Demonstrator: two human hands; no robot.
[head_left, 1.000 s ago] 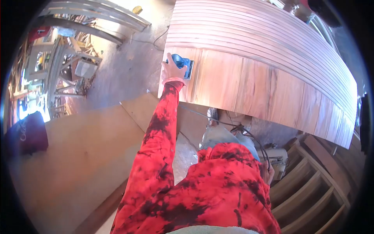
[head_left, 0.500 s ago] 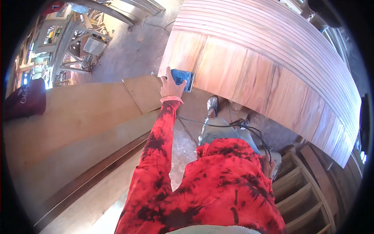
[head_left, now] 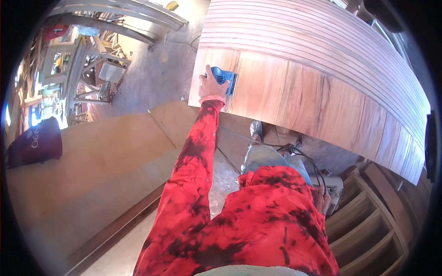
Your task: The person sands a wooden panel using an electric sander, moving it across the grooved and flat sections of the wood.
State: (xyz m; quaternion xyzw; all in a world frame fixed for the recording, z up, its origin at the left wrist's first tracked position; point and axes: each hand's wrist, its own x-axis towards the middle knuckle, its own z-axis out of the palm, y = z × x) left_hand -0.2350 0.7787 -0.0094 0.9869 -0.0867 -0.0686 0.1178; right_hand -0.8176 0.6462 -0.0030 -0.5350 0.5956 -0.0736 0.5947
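My left hand (head_left: 213, 86) is wrapped over a blue electric sander (head_left: 224, 77). The sander lies flat on the smooth plank band of a large wooden panel (head_left: 262, 83), close to its left end. Low at my right side, my right hand (head_left: 323, 200) is partly hidden by my red and black shirt. A black power cord (head_left: 313, 162) loops across in front of my legs and runs into that hand, whose fingers barely show.
Plywood sheets (head_left: 110, 142) lie to the left, with a dark red cloth (head_left: 37, 142) on them. A slatted wooden frame (head_left: 363, 221) stands at lower right. Scrap wood and timber frames (head_left: 76, 69) fill the upper left. My feet are under the panel's near edge.
My left hand has slid the sander away from the panel's near edge, farther onto the planks. The view has shifted slightly. My right hand stays low at my side.
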